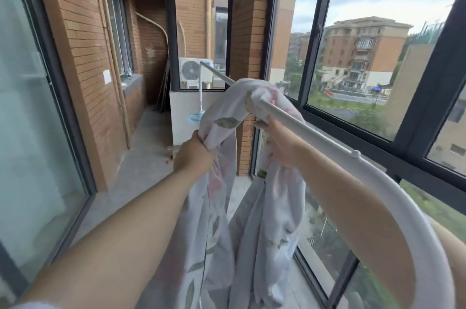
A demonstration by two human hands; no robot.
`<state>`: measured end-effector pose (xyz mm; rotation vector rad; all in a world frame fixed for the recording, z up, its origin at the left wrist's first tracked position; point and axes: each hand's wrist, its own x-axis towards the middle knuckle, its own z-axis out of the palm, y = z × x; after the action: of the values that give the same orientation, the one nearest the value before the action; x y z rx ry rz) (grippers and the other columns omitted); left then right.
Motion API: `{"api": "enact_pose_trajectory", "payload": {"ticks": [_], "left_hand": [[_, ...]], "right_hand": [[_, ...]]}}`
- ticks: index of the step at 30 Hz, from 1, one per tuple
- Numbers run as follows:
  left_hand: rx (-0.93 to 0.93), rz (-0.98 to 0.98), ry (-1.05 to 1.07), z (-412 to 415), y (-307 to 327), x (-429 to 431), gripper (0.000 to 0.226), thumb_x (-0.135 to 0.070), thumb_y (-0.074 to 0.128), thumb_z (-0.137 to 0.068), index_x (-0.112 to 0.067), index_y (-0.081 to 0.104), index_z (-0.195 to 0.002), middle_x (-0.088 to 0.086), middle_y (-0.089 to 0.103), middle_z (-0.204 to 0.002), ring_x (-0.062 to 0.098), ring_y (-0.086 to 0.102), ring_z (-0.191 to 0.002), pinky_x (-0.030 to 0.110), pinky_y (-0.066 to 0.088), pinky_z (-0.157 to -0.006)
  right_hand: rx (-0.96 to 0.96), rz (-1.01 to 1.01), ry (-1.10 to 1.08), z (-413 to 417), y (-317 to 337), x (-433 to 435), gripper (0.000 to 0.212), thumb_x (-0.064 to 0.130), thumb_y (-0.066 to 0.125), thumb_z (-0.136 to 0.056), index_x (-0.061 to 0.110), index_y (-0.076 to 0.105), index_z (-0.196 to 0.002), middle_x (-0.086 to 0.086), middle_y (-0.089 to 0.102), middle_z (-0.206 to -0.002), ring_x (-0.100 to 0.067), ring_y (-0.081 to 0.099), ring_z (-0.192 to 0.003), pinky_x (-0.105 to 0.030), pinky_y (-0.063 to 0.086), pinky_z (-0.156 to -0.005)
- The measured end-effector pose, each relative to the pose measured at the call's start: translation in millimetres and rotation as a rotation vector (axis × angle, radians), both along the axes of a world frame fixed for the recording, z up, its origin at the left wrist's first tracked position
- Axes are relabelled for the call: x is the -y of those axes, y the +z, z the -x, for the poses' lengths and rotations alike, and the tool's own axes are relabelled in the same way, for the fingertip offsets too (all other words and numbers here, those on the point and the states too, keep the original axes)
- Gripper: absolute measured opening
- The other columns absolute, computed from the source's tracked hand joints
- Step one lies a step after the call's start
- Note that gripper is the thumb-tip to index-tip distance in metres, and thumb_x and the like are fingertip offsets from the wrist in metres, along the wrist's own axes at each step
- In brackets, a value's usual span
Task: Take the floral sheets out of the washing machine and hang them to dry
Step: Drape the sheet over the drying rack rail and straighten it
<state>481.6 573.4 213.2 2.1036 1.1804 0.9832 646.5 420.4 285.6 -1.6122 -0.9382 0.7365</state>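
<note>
While the pale grey cotton sheet printed with pink blooms and green leaves (pixel 227 111) lay bunched over the long white metal drying rod (pixel 297 122), its two ends hung down in crumpled folds below my arms. My left hand (pixel 195 151) clenched a gathered fistful of it beside the rod. My right hand (pixel 280 148) reached up under the rod, fingertips (pixel 261 124) at the cloth; whether they pinched it I could not tell.

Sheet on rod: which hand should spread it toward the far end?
Probably left: left hand grips the bunched floral sheet nearer the bare far rod; right hand holds fabric at the near side.
</note>
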Motion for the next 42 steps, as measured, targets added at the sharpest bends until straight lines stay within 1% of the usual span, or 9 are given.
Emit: {"api": "enact_pose_trajectory", "payload": {"ticks": [2, 6, 12, 17, 21, 25, 33, 38, 42], "left_hand": [[0.005, 0.031, -0.026, -4.0, 0.1, 7.0, 0.047, -0.067, 0.053, -0.073, -0.029, 0.050, -0.101, -0.002, 0.065, -0.086, 0.024, 0.063, -0.075, 0.034, 0.052, -0.063], [0.053, 0.065, 0.007, -5.4, -9.4, 18.9, 0.051, -0.065, 0.057, -0.075, -0.029, 0.055, -0.111, 0.000, 0.069, -0.097, 0.028, 0.067, -0.084, 0.041, 0.059, -0.074], [0.042, 0.051, -0.023, -13.6, -16.3, 37.4, 0.039, -0.036, 0.068, -0.086, -0.021, 0.046, -0.114, -0.002, 0.061, -0.093, 0.031, 0.064, -0.095, 0.033, 0.046, -0.069], [0.047, 0.088, -0.088, -8.3, -13.6, 50.9, 0.044, -0.030, 0.073, -0.081, -0.014, 0.044, -0.111, 0.008, 0.065, -0.101, 0.033, 0.065, -0.092, 0.042, 0.056, -0.074], [0.053, 0.142, -0.203, 7.6, -2.2, 51.8, 0.050, -0.033, 0.079, -0.072, -0.018, 0.046, -0.107, -0.001, 0.061, -0.093, 0.025, 0.065, -0.087, 0.030, 0.050, -0.059], [0.073, 0.102, -0.280, 25.7, 16.1, 49.0, 0.062, -0.041, 0.079, -0.070, -0.014, 0.053, -0.120, 0.005, 0.066, -0.110, 0.029, 0.065, -0.098, 0.040, 0.057, -0.083], [0.033, -0.095, -0.541, 94.1, 37.6, 47.4, 0.083, -0.051, 0.071, -0.085, -0.019, 0.035, -0.153, 0.007, 0.051, -0.148, 0.028, 0.051, -0.131, 0.038, 0.046, -0.104], [0.070, -0.126, -0.715, 151.8, 48.7, 44.6, 0.069, -0.040, 0.072, -0.085, -0.028, 0.043, -0.147, -0.006, 0.053, -0.143, 0.015, 0.059, -0.116, 0.029, 0.050, -0.089], [0.086, -0.178, -0.808, 191.9, 69.2, 37.0, 0.052, -0.034, 0.070, -0.087, -0.032, 0.051, -0.135, -0.014, 0.058, -0.129, 0.002, 0.063, -0.099, 0.019, 0.052, -0.075]], "right_hand": [[-0.116, -0.014, -0.004, 11.5, -5.0, 1.1, 0.064, 0.075, 0.033, -0.094, 0.031, 0.055, -0.135, 0.012, 0.050, -0.147, -0.017, 0.036, -0.132, -0.056, 0.024, -0.117], [-0.065, 0.053, 0.053, 24.0, -22.7, 7.0, 0.073, 0.081, 0.041, -0.086, 0.027, 0.062, -0.132, 0.003, 0.065, -0.119, -0.022, 0.065, -0.104, -0.041, 0.053, -0.094], [0.205, 0.359, 0.308, 12.8, -29.3, 31.4, 0.054, 0.059, 0.048, -0.098, 0.017, 0.063, -0.127, 0.001, 0.075, -0.115, -0.023, 0.074, -0.100, -0.045, 0.055, -0.098], [0.253, 0.275, 0.191, 14.9, -2.0, 45.1, 0.030, 0.036, 0.049, -0.105, 0.017, 0.069, -0.118, 0.001, 0.077, -0.109, -0.021, 0.076, -0.094, -0.045, 0.057, -0.094], [0.249, 0.225, 0.142, 24.1, 42.4, 71.8, 0.030, 0.033, 0.047, -0.106, 0.014, 0.066, -0.119, -0.002, 0.076, -0.112, -0.027, 0.075, -0.098, -0.046, 0.057, -0.091], [0.207, 0.360, -0.003, 38.0, 94.5, 109.3, 0.030, 0.022, 0.048, -0.104, 0.005, 0.067, -0.119, -0.010, 0.077, -0.103, -0.033, 0.075, -0.083, -0.038, 0.060, -0.070], [0.640, 0.522, -0.381, 134.8, 149.7, 163.9, 0.029, 0.044, 0.049, -0.104, 0.025, 0.072, -0.107, 0.008, 0.075, -0.104, -0.019, 0.073, -0.094, -0.040, 0.057, -0.090], [1.164, 0.722, -0.497, 200.9, 142.1, 130.7, 0.039, 0.040, 0.044, -0.104, 0.015, 0.067, -0.122, -0.009, 0.067, -0.120, -0.029, 0.063, -0.107, -0.040, 0.052, -0.092], [1.353, 0.692, -0.461, 239.0, 129.4, 97.0, 0.036, 0.035, 0.041, -0.105, 0.017, 0.070, -0.118, -0.005, 0.068, -0.116, -0.025, 0.061, -0.103, -0.038, 0.055, -0.081]]}}
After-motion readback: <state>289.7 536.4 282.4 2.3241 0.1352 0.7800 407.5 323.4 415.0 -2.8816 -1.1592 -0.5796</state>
